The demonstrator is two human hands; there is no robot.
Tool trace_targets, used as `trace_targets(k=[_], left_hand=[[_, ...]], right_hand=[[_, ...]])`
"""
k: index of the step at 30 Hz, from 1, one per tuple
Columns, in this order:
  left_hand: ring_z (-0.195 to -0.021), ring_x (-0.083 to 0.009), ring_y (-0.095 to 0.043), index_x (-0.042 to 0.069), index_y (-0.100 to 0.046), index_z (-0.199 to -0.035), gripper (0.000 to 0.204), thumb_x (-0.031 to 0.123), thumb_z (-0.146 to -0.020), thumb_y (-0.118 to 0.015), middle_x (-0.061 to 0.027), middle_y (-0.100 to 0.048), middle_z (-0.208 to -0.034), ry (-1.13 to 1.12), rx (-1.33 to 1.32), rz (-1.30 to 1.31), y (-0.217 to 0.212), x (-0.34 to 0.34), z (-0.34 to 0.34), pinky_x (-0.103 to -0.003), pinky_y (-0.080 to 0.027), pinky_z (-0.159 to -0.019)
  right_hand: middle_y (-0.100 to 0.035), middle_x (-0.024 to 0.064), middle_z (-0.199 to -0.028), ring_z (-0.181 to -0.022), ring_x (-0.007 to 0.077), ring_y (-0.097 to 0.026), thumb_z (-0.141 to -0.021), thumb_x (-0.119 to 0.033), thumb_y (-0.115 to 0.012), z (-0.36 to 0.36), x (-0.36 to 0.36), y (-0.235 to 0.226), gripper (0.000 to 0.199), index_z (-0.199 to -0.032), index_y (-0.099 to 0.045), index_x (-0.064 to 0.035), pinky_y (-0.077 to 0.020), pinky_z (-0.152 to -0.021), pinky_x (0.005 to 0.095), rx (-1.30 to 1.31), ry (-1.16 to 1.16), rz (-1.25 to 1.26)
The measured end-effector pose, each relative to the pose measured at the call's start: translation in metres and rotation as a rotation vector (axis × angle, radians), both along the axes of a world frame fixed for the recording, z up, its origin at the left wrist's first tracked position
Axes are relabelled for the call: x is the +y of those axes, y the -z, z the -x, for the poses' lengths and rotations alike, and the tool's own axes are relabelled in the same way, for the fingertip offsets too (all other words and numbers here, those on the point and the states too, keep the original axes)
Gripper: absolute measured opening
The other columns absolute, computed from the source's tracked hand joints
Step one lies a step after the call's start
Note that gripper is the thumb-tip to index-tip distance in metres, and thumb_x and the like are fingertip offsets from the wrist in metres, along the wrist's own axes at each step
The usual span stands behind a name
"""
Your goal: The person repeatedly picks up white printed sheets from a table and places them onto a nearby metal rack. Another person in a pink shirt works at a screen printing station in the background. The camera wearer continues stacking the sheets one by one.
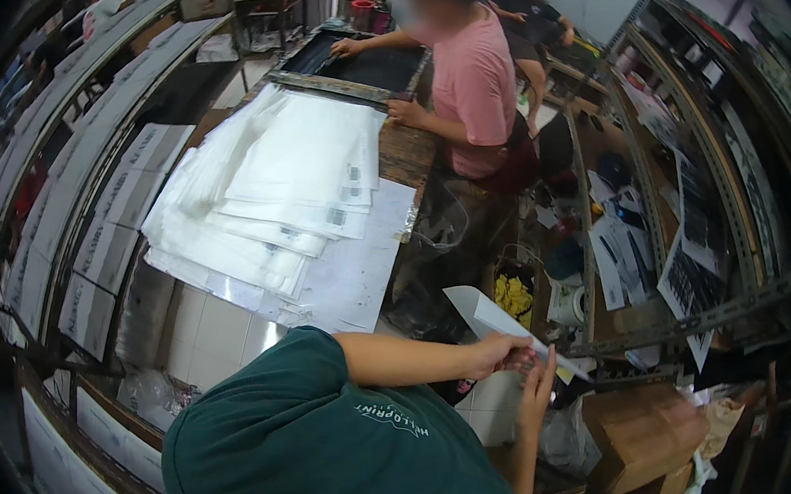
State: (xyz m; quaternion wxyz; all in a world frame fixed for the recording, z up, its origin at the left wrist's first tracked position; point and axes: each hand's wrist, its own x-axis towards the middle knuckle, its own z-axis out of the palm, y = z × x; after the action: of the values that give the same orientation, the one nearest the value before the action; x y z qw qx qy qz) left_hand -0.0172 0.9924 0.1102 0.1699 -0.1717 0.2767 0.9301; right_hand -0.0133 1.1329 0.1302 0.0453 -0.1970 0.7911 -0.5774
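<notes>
My left hand (498, 351) reaches across to the right and is closed on a long white folded sheet (478, 310), which slants from upper left down to the right. My right hand (536, 389) stands upright just below it, fingers straight and together, fingertips touching the sheet's underside near its lower end. My green shirt (336, 443) fills the lower middle of the view. A big stack of white plastic sheets (267, 185) lies on the worktable (214, 324) to my left, out of reach of both hands.
A person in a pink shirt (475, 82) works at a dark framed screen (367, 63) at the table's far end. Another person (535, 6) sits behind. Drying racks with printed sheets (100, 216) line the left. A cardboard box (646, 433) and cluttered shelves (695, 240) stand on the right.
</notes>
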Motion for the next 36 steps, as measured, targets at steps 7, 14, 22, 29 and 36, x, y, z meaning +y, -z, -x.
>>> trace_targets(k=[7,14,22,29,36], left_hand=[[-0.073,-0.0072,-0.048,0.012,-0.058,-0.088,0.025,0.036,-0.084,-0.052,0.0045,-0.053,-0.08,0.24,-0.016,0.195,-0.008,-0.028,-0.033,-0.024,-0.041,-0.065],[-0.082,-0.011,-0.047,0.012,-0.054,-0.101,0.044,0.049,-0.077,-0.056,0.0009,-0.051,-0.092,0.412,0.085,0.235,0.002,-0.081,-0.065,-0.027,-0.039,-0.071],[-0.072,-0.0114,-0.049,0.013,-0.051,-0.094,0.035,0.045,-0.079,-0.054,0.0017,-0.052,-0.08,-0.233,-0.213,0.028,0.033,-0.155,-0.117,-0.027,-0.039,-0.066],[-0.072,-0.0109,-0.049,0.014,-0.051,-0.091,0.032,0.043,-0.079,-0.055,0.0023,-0.051,-0.078,-0.37,-0.232,0.048,0.033,-0.168,-0.108,-0.026,-0.04,-0.064],[-0.072,-0.0116,-0.048,0.013,-0.05,-0.095,0.033,0.042,-0.079,-0.055,0.0009,-0.049,-0.08,-0.454,-0.21,0.037,0.044,-0.193,-0.095,-0.026,-0.04,-0.063]], right_hand=[[-0.058,0.0098,-0.093,-0.081,0.0157,-0.054,-0.089,-0.017,-0.046,0.003,-0.034,0.027,0.025,-0.099,-0.056,0.0041,-0.0427,-0.072,0.026,0.034,0.271,0.108],[-0.055,0.008,-0.088,-0.075,0.0158,-0.052,-0.077,0.002,-0.047,0.034,-0.005,0.029,0.017,-0.092,-0.053,-0.0021,-0.0431,-0.067,0.0276,0.121,0.571,0.233],[-0.044,0.0151,-0.111,-0.095,0.0229,-0.046,-0.077,0.004,-0.042,0.034,0.014,0.018,0.03,-0.106,-0.045,-0.0052,-0.0396,-0.082,0.0313,0.041,0.759,0.374],[-0.043,0.0172,-0.116,-0.103,0.0236,-0.044,-0.079,0.004,-0.042,0.05,0.027,0.016,0.033,-0.111,-0.045,-0.0014,-0.036,-0.086,0.0309,-0.021,0.657,0.325],[-0.046,0.0161,-0.116,-0.099,0.0223,-0.048,-0.077,0.008,-0.041,0.052,0.025,0.018,0.035,-0.112,-0.046,0.0015,-0.0389,-0.085,0.0297,-0.116,0.59,0.338]])
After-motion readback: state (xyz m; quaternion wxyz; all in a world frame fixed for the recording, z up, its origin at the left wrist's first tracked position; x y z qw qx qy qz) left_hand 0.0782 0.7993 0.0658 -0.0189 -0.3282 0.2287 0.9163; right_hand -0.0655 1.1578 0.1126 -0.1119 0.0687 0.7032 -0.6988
